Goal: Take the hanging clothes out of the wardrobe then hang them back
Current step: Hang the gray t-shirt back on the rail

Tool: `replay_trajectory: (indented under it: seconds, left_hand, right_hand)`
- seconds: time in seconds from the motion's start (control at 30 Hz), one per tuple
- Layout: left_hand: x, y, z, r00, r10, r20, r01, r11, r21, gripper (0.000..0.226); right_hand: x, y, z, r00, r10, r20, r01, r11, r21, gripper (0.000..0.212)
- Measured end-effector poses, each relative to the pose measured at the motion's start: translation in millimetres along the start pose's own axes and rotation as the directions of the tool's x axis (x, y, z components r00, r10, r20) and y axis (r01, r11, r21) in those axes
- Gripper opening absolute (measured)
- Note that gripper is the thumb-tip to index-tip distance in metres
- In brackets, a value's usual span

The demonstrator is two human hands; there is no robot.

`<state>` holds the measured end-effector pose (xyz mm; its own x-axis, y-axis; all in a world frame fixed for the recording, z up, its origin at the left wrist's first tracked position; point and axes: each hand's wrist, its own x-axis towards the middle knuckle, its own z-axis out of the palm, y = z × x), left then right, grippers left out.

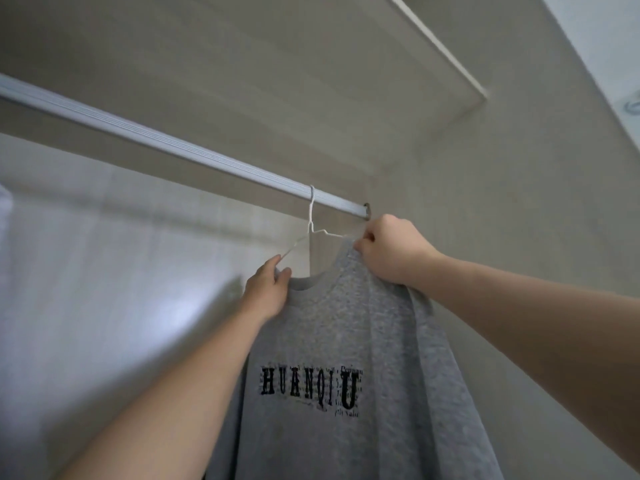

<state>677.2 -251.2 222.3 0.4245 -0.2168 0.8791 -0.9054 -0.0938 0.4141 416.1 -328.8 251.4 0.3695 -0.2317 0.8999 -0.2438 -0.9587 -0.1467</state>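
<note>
Item: grey T-shirt (346, 341) on wire hanger (311, 216), hooked over rail (173, 147) near its right end. My hands just below rail: left hand (268, 292) pinches one shoulder, right hand (388, 252) grips the other, nearer rail.

A pale metal rail (166, 143) slants up and away to the left above my left hand (266, 292). Its near end sits in a small round bracket (367, 209) just above my right hand (391, 251). Over the rail lies a beige top board (242, 46), with a white edge strip (440, 46) high to the right. A beige side wall (502, 202) stands behind my right hand. Left of my left hand, the back panel (104, 271) shines with a soft whitish glare. Far above my right hand a pale ceiling (606, 36) shows, with a round fitting (633, 107) at its edge.
</note>
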Motion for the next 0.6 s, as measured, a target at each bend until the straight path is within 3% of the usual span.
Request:
replay_trajectory:
  seconds: [0.1, 0.2, 0.27, 0.33, 0.4, 0.5, 0.6]
  left_hand:
    - [-5, -6, 12, 0.999, 0.037, -0.001, -0.037, 0.998, -0.06, 0.044]
    - [-9, -5, 23, 0.998, 0.059, -0.007, -0.059, 0.989, -0.134, 0.043]
    - [-13, 0, 32, 0.996, 0.088, -0.018, -0.089, 0.982, -0.169, 0.046]
    - [-17, 5, 44, 0.992, 0.126, -0.025, -0.129, 0.974, -0.184, 0.05]
    - [-17, 7, 55, 0.988, 0.149, -0.03, -0.151, 0.96, -0.236, 0.052]
    - [-12, 11, 72, 0.983, 0.181, -0.004, -0.173, 0.932, -0.318, 0.061]
    - [-4, 12, 95, 0.978, 0.197, 0.064, -0.165, 0.929, -0.33, 0.077]
  right_hand:
    - [-5, 6, 0, 1.0, -0.004, -0.007, 0.004, 0.999, -0.045, 0.022]
    - [-15, 14, -3, 0.997, -0.079, -0.025, 0.072, 0.973, -0.218, 0.023]
    - [-24, 20, -3, 0.967, -0.252, -0.029, 0.214, 0.874, -0.436, 0.028]
    - [-30, 27, -1, 0.905, -0.423, 0.048, 0.35, 0.675, -0.649, 0.049]
    - [-34, 30, -2, 0.907, -0.39, 0.158, 0.377, 0.586, -0.718, 0.075]
    - [-32, 40, 1, 0.94, -0.193, 0.281, 0.34, 0.593, -0.73, 0.089]
    - [-29, 51, 3, 0.948, -0.093, 0.304, 0.298, 0.594, -0.748, 0.1]
